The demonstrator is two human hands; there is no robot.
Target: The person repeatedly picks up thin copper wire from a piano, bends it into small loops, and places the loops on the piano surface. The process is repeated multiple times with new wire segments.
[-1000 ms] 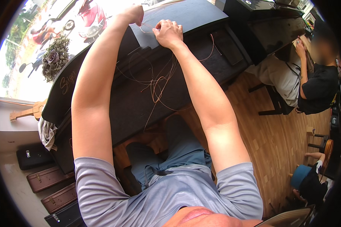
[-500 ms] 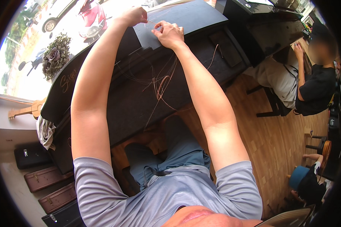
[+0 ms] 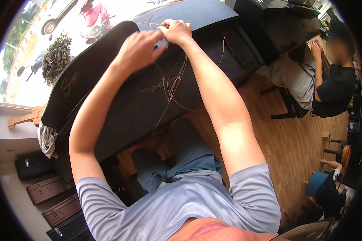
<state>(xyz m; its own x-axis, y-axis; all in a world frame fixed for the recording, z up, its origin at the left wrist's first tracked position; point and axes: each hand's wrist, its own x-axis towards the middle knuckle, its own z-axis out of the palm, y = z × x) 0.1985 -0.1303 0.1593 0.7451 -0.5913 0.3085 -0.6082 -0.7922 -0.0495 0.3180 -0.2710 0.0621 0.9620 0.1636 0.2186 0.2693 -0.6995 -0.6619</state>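
Note:
Over the flat grey-blue panel, my right hand is closed in a pinch on a thin copper-coloured wire, which curves out to the left of its fingertips. My left hand is just left of and nearer than the right, blurred by motion. Its thumb stands apart from its fingers, and no held thing shows in it. Below the hands, a loose tangle of similar thin wires trails across the dark surface.
A black lettered panel stands at left, beside a dried flower bunch. A guitar-shaped piece and several instrument cases are at far left. A flat dark object lies right of the wires. A person sits at right; another is lower right.
My left hand has let go of the wire and swung down and toward me. The right hand stays pinched over the panel, slightly further left. The loose wires have shifted a little.

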